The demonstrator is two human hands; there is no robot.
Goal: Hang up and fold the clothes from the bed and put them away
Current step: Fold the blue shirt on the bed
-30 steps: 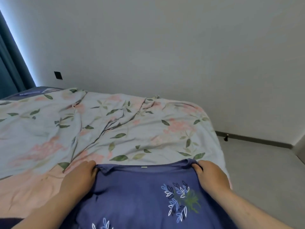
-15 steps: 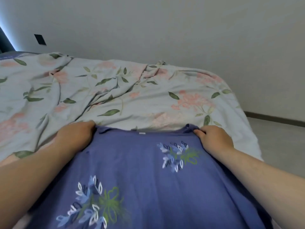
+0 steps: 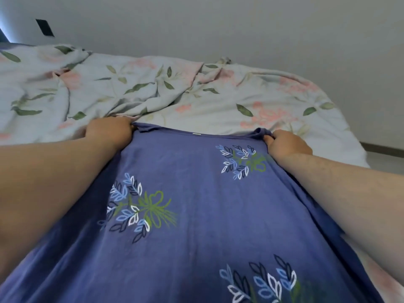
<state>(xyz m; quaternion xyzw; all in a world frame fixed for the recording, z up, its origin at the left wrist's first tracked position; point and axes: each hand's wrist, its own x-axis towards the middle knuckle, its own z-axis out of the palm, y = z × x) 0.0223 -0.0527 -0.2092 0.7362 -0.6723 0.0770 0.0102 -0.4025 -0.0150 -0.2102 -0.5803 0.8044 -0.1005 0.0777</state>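
Note:
A blue garment printed with leaf sprigs is stretched out over the near part of the bed. My left hand grips its far left corner, fingers curled into the cloth. At the far right corner my right hand pinches a bunched fold of the same edge. Both forearms lie along the garment's sides and hide its side edges.
The bed carries a rumpled pale duvet with pink flowers and green leaves. Behind it rises a plain wall with a dark wall plate at the left. Bare floor shows past the bed's right edge.
The view has tipped down and come closer, so more of the blue garment shows. Both hands keep their hold on its far corners, and the cloth now looks pulled flatter.

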